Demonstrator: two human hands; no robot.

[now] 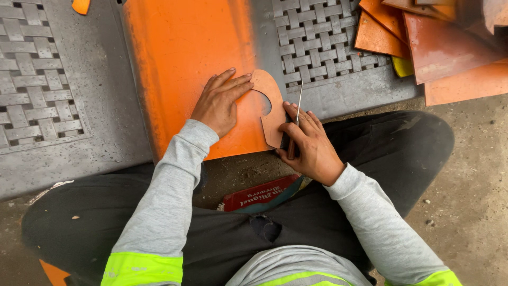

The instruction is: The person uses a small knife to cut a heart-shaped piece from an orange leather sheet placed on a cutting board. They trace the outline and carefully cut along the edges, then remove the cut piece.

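A curved brown template point(270, 114), with a rounded cut-out on its inner edge, was laid flat on an orange-painted metal sheet point(188, 58). The left hand point(218, 101) was spread wide, palm down, with its fingers pressed on the template's upper left part and on the sheet beside it. The right hand point(309, 142) was closed around a thin metal scriber point(296, 119), whose lower end was held against the template's right edge. The sheet rested on a grey metal panel point(338, 90) with a woven lattice pattern, which lay on the floor. A stack of orange and rust-coloured plates point(439, 47) was seen at the upper right, well apart from the hands. A red flat package point(259, 193) lay between the person's crossed legs.
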